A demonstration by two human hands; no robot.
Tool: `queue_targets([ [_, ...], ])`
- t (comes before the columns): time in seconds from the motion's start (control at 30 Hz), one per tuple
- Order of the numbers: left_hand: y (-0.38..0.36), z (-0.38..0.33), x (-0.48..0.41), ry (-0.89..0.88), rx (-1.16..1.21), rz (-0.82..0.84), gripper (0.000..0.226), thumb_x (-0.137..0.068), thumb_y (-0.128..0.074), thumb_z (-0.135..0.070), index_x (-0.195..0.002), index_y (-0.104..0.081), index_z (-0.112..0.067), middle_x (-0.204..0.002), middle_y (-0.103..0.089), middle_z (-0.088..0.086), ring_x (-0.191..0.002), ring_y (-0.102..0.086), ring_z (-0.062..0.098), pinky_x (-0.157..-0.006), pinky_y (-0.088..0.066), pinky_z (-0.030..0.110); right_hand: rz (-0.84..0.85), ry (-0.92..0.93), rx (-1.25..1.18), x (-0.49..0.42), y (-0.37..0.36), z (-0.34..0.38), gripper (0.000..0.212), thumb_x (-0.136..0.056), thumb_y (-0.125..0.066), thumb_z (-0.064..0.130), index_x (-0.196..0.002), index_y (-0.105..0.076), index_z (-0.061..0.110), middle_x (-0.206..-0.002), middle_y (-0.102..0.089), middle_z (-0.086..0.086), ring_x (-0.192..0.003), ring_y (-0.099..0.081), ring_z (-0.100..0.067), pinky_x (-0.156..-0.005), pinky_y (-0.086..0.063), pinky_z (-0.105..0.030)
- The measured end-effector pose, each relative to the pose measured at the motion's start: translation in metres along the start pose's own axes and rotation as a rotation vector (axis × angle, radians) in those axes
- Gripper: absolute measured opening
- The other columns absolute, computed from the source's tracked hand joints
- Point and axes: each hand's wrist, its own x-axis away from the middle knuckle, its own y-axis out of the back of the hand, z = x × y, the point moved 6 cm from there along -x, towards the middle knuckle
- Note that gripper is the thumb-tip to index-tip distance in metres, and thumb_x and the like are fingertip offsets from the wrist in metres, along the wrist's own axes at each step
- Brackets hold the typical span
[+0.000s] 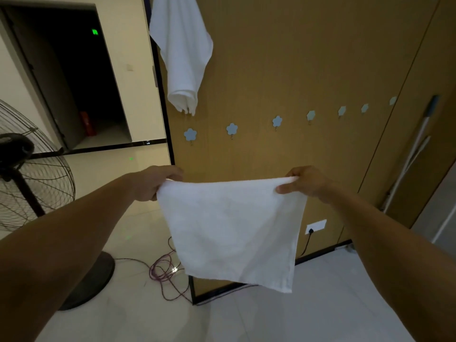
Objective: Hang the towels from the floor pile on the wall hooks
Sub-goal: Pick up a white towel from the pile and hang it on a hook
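A white towel (232, 230) hangs spread out between my two hands, in front of the wooden wall (308, 58). My left hand (153, 182) pinches its upper left corner and my right hand (304, 182) pinches its upper right corner. Above the towel, a row of several blue flower-shaped hooks runs along the wall, from the leftmost hook (190, 135) to the rightmost hook (392, 101). All of these hooks are bare. Another white towel (181, 50) hangs higher up at the wall's left edge. The floor pile is out of view.
A black standing fan (32, 174) is at the left on its round base (91, 282). Purple cable (162, 270) lies coiled on the white tiled floor below the towel. A mop handle (414, 149) leans against the wall at the right. A wall socket (315, 226) with a plug sits low.
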Motion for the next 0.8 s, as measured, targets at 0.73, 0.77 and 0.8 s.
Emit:
queue_targets([
  [0.73,-0.010,-0.023,0.016,-0.331,-0.683,-0.253,0.021,-0.080,-0.073,-0.040,-0.093,-0.076,-0.024,-0.089,-0.067,-0.007,-0.080,-0.060,0.008,-0.069,-0.045,0.022,0.122,0.105,0.136,-0.047,0.007,-0.014,0.061,-0.064,-0.088,0.041,-0.107,-0.051,0.019,-0.100,-0.056,0.004,-0.087,-0.056,-0.014,-0.068,-0.049,-0.030],
  [0.77,-0.008,-0.022,0.017,-0.335,-0.692,-0.287,0.019,-0.081,-0.072,-0.040,-0.086,-0.076,-0.022,-0.084,-0.067,-0.006,-0.076,-0.061,0.010,-0.066,-0.045,0.022,0.129,0.127,0.126,-0.051,0.005,-0.011,0.057,-0.065,-0.087,0.041,-0.105,-0.054,0.018,-0.099,-0.058,0.003,-0.086,-0.058,-0.015,-0.066,-0.047,-0.028],
  [0.8,-0.005,-0.021,0.017,-0.337,-0.705,-0.324,0.023,-0.083,-0.069,-0.040,-0.075,-0.074,-0.019,-0.075,-0.066,-0.003,-0.071,-0.060,0.013,-0.063,-0.044,0.024,0.117,0.157,0.101,-0.055,0.002,-0.005,0.049,-0.068,-0.086,0.040,-0.101,-0.057,0.017,-0.096,-0.060,0.002,-0.084,-0.059,-0.016,-0.064,-0.046,-0.028],
])
